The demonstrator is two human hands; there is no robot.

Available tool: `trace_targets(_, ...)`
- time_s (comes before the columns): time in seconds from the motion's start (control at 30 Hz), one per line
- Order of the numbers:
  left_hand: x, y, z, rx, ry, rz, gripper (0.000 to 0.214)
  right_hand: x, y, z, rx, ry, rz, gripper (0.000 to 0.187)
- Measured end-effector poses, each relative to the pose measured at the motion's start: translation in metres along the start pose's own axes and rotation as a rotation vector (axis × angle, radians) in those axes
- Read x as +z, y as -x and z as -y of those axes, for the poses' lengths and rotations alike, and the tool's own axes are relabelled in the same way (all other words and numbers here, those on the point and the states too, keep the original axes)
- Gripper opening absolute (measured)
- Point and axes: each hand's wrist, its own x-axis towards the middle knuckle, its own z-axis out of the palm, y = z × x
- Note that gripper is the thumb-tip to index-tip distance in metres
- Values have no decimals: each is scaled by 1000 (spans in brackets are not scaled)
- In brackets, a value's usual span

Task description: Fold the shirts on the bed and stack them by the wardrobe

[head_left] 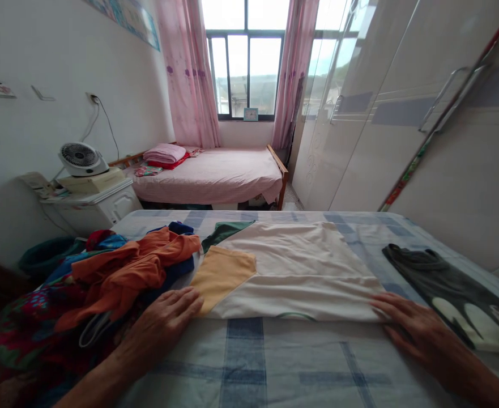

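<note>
Left hand (177, 306) lies unclenched, fingers resting on yellow sleeve (224, 277) of white shirt (304, 266); right hand (413, 323) also loose, fingers on shirt's opposite end. Shirt spreads across checked sheet (244, 362), between clothes heap (126, 266) and dark shirt (457, 289). Behind heap sits green tub (41, 260), contents hard to make out. Cabinet (124, 207) bears box (92, 181), fan (83, 158) atop.

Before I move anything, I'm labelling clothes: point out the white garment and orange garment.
White garment (300, 266), head view: middle of its white fabric.
Orange garment (128, 269), head view: its crumpled middle.
</note>
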Motion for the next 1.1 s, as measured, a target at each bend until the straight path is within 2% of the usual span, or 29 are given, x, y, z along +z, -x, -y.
trace_targets(0.13,-8,-14,-2,-52,-117,-61,34,-5,-8,-6,-60,175,-156,25)
trace_targets(0.27,-30,-16,-2,-37,-191,-160,30,-24,-9,-9,-16,193,-246,28)
trace_targets(0.37,-43,-6,-6,0,-160,-135,28,-31,3,-13,-22,163,-224,27)
trace_targets(0.47,-50,0,-17,-25,-37,2,24,-37,10,-4,-14,45,-97,30)
trace_targets(0.53,-52,-7,-28,-81,60,65,32,-45,3,19,35,-56,-44,39)
trace_targets(0.6,-48,-25,-38,-124,135,73,35,-52,-15,56,70,-129,-32,45)
trace_targets(0.67,-38,-49,-47,-112,191,71,34,-53,-39,100,-3,-199,57,49)
trace_targets(0.77,-11,-79,-53,-66,246,67,34,-38,-72,159,-185,-264,191,51)
trace_targets(0.83,9,-87,-52,-93,249,86,36,-19,-85,178,-264,-261,232,53)
trace_targets(0.87,18,-88,-50,-125,241,108,39,-8,-88,180,-281,-247,239,55)
trace_targets(0.93,30,-84,-45,-204,220,167,49,12,-86,165,-264,-193,241,57)
trace_targets(1.0,35,-78,-42,-256,208,212,58,27,-77,132,-172,-102,232,57)
trace_targets(1.1,35,-75,-42,-272,206,234,63,36,-53,68,84,70,214,58)
